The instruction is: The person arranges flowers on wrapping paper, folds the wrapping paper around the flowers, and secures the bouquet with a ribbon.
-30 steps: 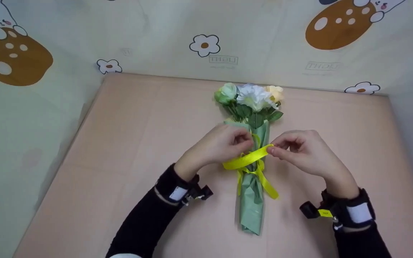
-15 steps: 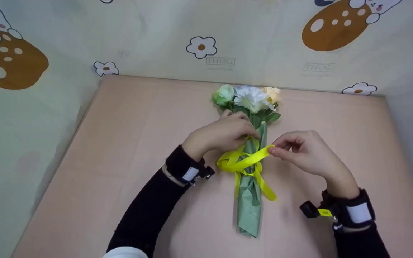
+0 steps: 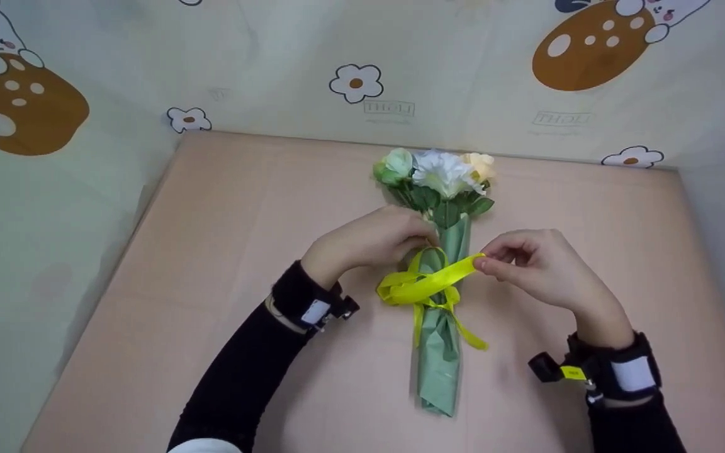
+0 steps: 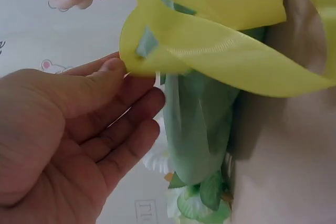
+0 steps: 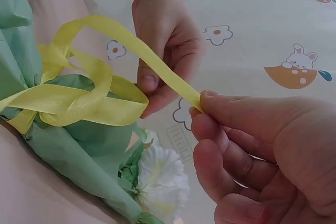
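A bouquet wrapped in green paper (image 3: 439, 371) lies on the table, its white flower (image 3: 444, 173) and leaves pointing away from me. Yellow ribbon (image 3: 422, 286) is tied round the wrap's middle, with loops standing above it. My right hand (image 3: 535, 267) pinches one ribbon end between thumb and forefinger, stretched to the right of the bouquet. On the other side, my left hand (image 3: 378, 239) pinches a loop of the ribbon by thumb and forefinger, close over the paper; the left wrist view shows this loop at the thumb tip (image 4: 113, 66). A ribbon tail hangs down at the lower right.
The pinkish tabletop (image 3: 230, 251) spreads around the bouquet. Behind it rises a pale wall covering (image 3: 262, 69) printed with flowers and cartoon figures. Both wrists wear black straps with small cameras (image 3: 545, 367).
My left hand reached up over the wrap toward the flowers, then drew back left to a ribbon loop. The right hand stays nearly still, pinching its ribbon end.
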The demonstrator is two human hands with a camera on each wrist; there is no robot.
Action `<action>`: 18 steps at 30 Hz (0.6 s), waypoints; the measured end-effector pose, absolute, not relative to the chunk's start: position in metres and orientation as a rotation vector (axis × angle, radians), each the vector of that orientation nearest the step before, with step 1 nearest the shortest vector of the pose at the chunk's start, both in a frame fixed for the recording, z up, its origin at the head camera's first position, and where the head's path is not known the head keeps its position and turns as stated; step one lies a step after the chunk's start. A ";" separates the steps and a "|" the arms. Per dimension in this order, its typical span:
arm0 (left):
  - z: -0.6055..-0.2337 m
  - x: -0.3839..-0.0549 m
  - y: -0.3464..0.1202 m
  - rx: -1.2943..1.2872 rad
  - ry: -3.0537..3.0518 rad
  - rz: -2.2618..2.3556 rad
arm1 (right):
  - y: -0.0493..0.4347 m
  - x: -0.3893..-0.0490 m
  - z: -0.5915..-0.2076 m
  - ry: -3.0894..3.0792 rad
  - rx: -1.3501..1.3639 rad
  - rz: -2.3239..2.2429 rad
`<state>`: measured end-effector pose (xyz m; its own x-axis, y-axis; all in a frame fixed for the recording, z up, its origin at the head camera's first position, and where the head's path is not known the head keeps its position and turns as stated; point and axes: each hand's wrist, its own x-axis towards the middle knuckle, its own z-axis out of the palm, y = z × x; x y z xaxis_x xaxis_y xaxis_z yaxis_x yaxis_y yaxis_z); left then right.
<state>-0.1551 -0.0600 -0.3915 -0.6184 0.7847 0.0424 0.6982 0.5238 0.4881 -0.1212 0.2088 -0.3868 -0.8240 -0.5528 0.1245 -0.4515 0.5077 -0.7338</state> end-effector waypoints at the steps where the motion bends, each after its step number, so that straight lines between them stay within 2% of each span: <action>1: -0.393 -0.154 -0.062 1.263 2.570 0.705 | 0.209 -0.121 -0.387 2.610 -0.871 -1.220; 13: -0.403 -0.146 -0.062 1.100 2.557 0.918 | 0.210 -0.122 -0.387 2.544 -0.860 -1.256; 18: -0.400 -0.147 -0.068 1.186 2.539 1.033 | 0.211 -0.122 -0.387 2.535 -0.855 -1.273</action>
<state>-0.1469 -0.0682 -0.4002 -0.6745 0.7246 0.1414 0.6174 0.4487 0.6461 -0.1219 0.2113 -0.3874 -0.8187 -0.5664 0.0942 -0.4138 0.4683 -0.7807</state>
